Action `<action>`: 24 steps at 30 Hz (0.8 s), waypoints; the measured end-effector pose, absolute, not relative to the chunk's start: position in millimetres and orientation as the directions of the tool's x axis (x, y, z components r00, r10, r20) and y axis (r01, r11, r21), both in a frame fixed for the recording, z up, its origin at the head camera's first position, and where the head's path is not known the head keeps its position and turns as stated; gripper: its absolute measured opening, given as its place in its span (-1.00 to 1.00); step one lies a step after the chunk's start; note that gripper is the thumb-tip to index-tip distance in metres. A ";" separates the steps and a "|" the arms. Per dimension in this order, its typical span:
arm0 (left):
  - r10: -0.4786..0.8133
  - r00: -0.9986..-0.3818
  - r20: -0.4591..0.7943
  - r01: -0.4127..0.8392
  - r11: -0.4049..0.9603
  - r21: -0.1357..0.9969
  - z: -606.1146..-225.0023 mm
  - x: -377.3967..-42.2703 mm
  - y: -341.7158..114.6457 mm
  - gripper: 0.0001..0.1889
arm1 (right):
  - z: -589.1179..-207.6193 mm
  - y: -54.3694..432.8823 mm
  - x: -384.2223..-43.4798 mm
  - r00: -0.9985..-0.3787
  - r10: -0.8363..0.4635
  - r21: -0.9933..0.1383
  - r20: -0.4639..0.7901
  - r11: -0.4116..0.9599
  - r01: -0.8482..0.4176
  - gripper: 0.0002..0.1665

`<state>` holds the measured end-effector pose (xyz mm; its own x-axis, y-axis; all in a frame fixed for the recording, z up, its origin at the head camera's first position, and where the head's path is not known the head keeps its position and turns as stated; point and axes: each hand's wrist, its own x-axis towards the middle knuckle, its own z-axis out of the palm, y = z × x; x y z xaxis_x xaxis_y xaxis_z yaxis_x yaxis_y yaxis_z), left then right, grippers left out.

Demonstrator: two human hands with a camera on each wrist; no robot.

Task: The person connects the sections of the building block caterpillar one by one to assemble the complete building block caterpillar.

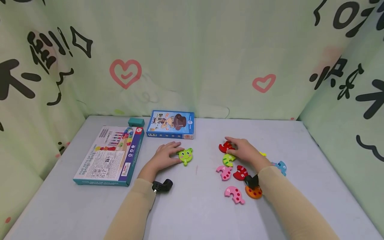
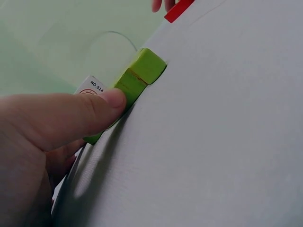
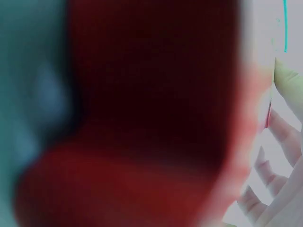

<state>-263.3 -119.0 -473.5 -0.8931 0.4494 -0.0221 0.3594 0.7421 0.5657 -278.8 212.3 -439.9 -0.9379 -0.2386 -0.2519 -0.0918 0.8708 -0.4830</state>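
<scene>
My left hand (image 1: 164,158) pinches a green block with a smiling face and small horns (image 1: 185,156) at its edge. The left wrist view shows the thumb pressed on the side of this green block (image 2: 132,81), which stands on the table. On the right, my right hand (image 1: 246,152) holds a red puzzle-like piece (image 1: 225,147) between thumb and fingers. Just below it lies a green striped curved piece (image 1: 228,160). Blurred red (image 3: 142,189) fills much of the right wrist view, with part of the hand at its right edge.
Around my right forearm lie a pink spotted piece (image 1: 225,172), a second pink piece (image 1: 234,194), a red piece (image 1: 240,173), an orange piece (image 1: 254,192) and a blue one (image 1: 281,167). Behind are a large flat box (image 1: 109,156), a blue box (image 1: 171,124) and a teal block (image 1: 136,122).
</scene>
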 end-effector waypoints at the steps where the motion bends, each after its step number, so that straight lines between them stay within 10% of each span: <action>1: 0.451 -0.892 -0.020 0.362 0.741 0.566 -473.0 -263.3 -118.9 -0.49 | -439.3 212.1 -278.5 -0.936 -0.243 -0.489 -0.256 0.868 -0.092 -0.24; 24: 0.456 -0.890 -0.027 0.362 0.739 0.568 -471.4 -263.0 -118.7 -0.48 | -412.9 178.3 -252.8 -0.945 -0.301 -0.524 -0.124 0.829 -0.196 -0.25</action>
<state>-263.0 -118.7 -471.4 -0.8898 0.4555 -0.0266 0.3615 0.7394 0.5680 -252.8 178.3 -412.9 -0.9455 -0.3014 -0.1237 -0.1957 0.8290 -0.5240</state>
